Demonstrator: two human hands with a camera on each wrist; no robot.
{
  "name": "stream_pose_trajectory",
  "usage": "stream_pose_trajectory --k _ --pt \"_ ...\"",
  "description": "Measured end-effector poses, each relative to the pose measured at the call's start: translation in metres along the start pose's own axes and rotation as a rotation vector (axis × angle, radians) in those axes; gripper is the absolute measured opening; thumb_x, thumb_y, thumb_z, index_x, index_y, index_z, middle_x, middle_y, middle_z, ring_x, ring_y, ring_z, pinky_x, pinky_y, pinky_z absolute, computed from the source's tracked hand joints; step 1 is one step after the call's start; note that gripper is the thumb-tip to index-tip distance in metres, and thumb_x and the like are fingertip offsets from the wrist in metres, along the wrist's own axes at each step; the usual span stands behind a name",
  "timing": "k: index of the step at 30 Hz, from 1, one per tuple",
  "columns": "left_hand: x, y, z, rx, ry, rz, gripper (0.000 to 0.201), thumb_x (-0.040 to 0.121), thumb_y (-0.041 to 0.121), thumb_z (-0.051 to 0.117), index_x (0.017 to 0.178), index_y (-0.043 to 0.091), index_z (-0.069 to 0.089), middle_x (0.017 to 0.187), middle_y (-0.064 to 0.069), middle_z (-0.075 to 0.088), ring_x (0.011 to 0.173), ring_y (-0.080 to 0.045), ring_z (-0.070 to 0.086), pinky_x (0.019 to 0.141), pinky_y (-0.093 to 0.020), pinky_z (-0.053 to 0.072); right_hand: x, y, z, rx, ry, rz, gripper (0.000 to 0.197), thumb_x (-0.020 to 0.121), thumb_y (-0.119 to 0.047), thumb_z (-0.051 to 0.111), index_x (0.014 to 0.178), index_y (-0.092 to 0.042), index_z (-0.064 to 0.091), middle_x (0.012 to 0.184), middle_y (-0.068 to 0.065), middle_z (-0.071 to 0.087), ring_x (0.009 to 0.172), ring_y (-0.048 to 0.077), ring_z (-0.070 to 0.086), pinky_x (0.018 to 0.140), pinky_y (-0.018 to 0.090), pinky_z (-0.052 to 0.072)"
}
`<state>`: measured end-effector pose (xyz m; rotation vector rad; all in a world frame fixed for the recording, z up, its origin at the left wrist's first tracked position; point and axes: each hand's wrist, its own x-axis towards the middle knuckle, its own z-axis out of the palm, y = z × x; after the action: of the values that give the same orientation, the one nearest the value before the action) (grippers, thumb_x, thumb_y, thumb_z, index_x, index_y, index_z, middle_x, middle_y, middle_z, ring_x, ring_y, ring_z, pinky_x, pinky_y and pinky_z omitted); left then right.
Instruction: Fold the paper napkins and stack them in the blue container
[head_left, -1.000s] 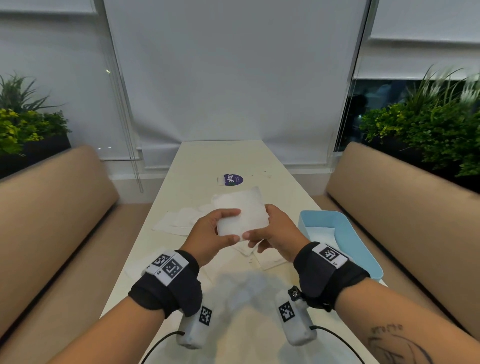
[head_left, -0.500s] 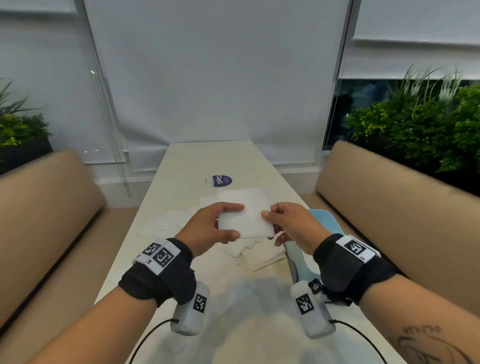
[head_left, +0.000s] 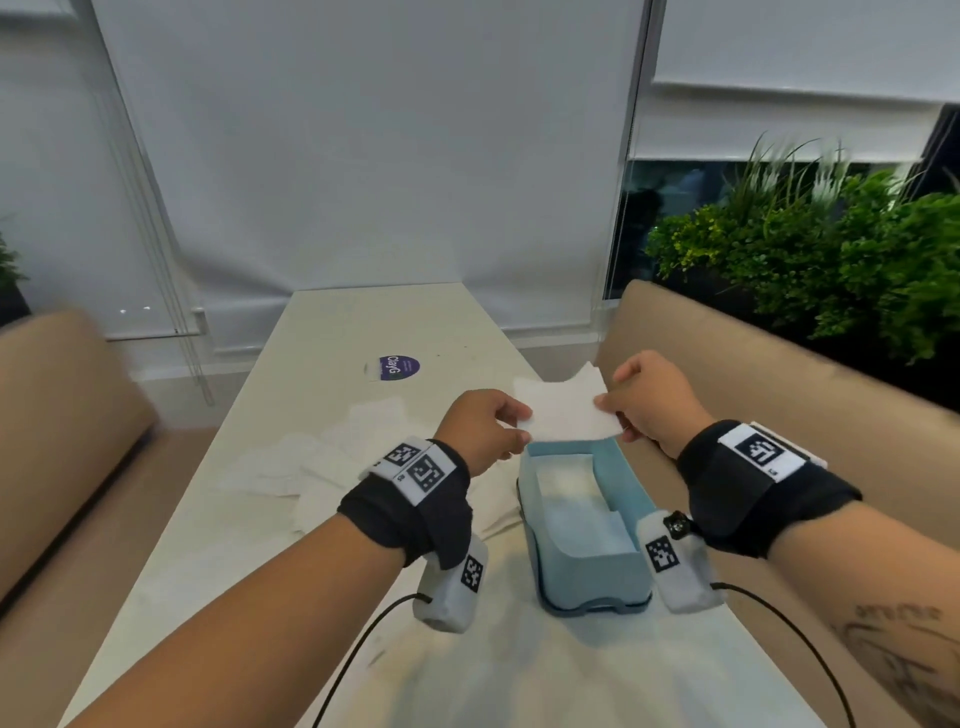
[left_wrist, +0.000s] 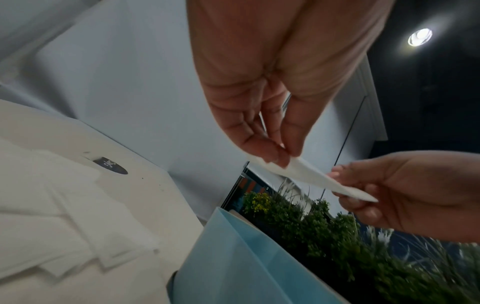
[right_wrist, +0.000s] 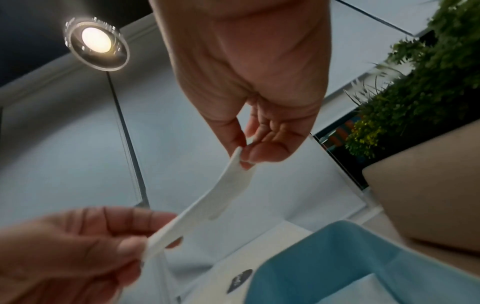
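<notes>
A folded white napkin (head_left: 563, 413) hangs in the air just above the far end of the blue container (head_left: 623, 574). My left hand (head_left: 480, 428) pinches its left edge between thumb and fingers, and my right hand (head_left: 649, 400) pinches its right edge. The left wrist view shows the napkin (left_wrist: 306, 174) edge-on between left hand (left_wrist: 280, 154) and right hand (left_wrist: 405, 193). From the right wrist, the napkin (right_wrist: 221, 197) runs from right hand (right_wrist: 249, 152) down to left hand (right_wrist: 85, 246). Folded napkins (head_left: 576, 499) lie inside the container.
Several loose unfolded napkins (head_left: 311, 467) are spread on the white table (head_left: 218, 561) left of the container. A round purple sticker (head_left: 397, 367) sits farther back. Beige bench seats (head_left: 779, 374) flank the table, with green plants (head_left: 831, 260) behind the right one.
Both hands carried the folded napkin rightward from the table's middle to above the blue container. The head view has turned right, bringing the container to the centre.
</notes>
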<state>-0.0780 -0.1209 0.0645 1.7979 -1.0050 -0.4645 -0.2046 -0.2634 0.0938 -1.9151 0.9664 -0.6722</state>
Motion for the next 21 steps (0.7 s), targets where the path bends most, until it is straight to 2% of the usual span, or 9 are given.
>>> stream_pose_trajectory --k 1,3,6,7,10,13,17,19,21 --pt "0.004 0.002 0.007 0.046 -0.012 -0.007 0.026 0.084 -0.002 0.061 0.110 0.000 0.063 0.090 -0.005 0.061 0.068 -0.019 0.059 0.065 -0.021 0.050 0.003 0.004 -0.001 -0.078 0.016 -0.016 0.019 0.084 -0.001 0.065 0.083 -0.010 0.048 0.072 0.007 0.052 0.053 0.016 0.047 0.034 0.022 0.040" --pt "0.012 0.004 0.019 0.199 -0.059 -0.010 0.026 0.087 0.000 0.058 0.112 0.002 0.063 0.105 -0.011 0.064 0.084 -0.025 0.062 0.077 -0.027 0.050 0.010 0.015 0.001 -0.275 0.011 -0.068 0.013 0.084 -0.002 0.062 0.074 -0.009 0.058 0.077 0.005 0.058 0.060 0.017 0.053 0.045 0.025 0.046" --pt "0.023 0.003 0.032 0.534 -0.159 0.000 0.033 0.092 0.004 0.048 0.120 0.012 0.062 0.129 -0.005 0.057 0.117 -0.023 0.054 0.098 -0.026 0.040 0.019 0.028 0.004 -0.575 -0.055 -0.103 0.015 0.086 -0.009 0.056 0.083 -0.007 0.070 0.095 0.003 0.068 0.088 0.020 0.063 0.078 0.031 0.053" --pt "0.025 0.002 0.036 0.620 -0.190 -0.007 0.035 0.092 0.005 0.045 0.122 0.015 0.061 0.133 -0.003 0.054 0.121 -0.022 0.051 0.101 -0.027 0.038 0.020 0.031 0.005 -0.640 -0.083 -0.100 0.018 0.087 -0.012 0.054 0.087 -0.009 0.072 0.099 0.002 0.069 0.092 0.021 0.064 0.083 0.032 0.053" --pt "0.031 0.001 0.046 0.824 -0.273 -0.031 0.040 0.092 0.005 0.042 0.126 0.018 0.059 0.135 -0.002 0.053 0.122 -0.023 0.050 0.102 -0.031 0.040 0.028 0.036 0.010 -0.777 -0.182 -0.118 0.024 0.086 -0.015 0.050 0.094 -0.011 0.072 0.105 0.004 0.069 0.096 0.023 0.063 0.085 0.034 0.052" --pt "0.034 -0.002 0.056 0.992 -0.333 -0.045 0.039 0.092 0.006 0.042 0.126 0.015 0.058 0.132 -0.005 0.054 0.119 -0.025 0.053 0.099 -0.033 0.043 0.035 0.035 0.016 -0.927 -0.249 -0.128 0.026 0.089 -0.018 0.049 0.104 -0.017 0.070 0.113 0.001 0.066 0.104 0.023 0.059 0.090 0.033 0.044" --pt "0.039 -0.004 0.064 1.064 -0.348 -0.057 0.036 0.094 0.011 0.041 0.127 0.015 0.056 0.132 -0.004 0.054 0.120 -0.024 0.052 0.098 -0.032 0.041 0.039 0.026 0.020 -1.101 -0.413 -0.082 0.022 0.090 -0.015 0.054 0.105 -0.007 0.066 0.096 0.005 0.062 0.086 0.021 0.053 0.075 0.028 0.039" --pt "0.042 -0.002 0.064 1.055 -0.322 -0.057 0.036 0.094 0.011 0.041 0.127 0.015 0.056 0.132 -0.003 0.054 0.119 -0.023 0.052 0.097 -0.031 0.041 0.041 0.016 0.018 -1.160 -0.514 -0.077 0.026 0.092 -0.017 0.055 0.110 -0.002 0.066 0.085 0.004 0.058 0.083 0.019 0.049 0.073 0.025 0.037" --pt "0.045 -0.001 0.063 1.044 -0.302 -0.074 0.036 0.093 0.010 0.042 0.126 0.014 0.057 0.130 -0.004 0.055 0.118 -0.023 0.053 0.096 -0.030 0.042 0.046 0.008 0.016 -1.183 -0.561 -0.098 0.028 0.093 -0.019 0.055 0.113 -0.003 0.067 0.091 0.005 0.063 0.086 0.018 0.050 0.077 0.026 0.038"
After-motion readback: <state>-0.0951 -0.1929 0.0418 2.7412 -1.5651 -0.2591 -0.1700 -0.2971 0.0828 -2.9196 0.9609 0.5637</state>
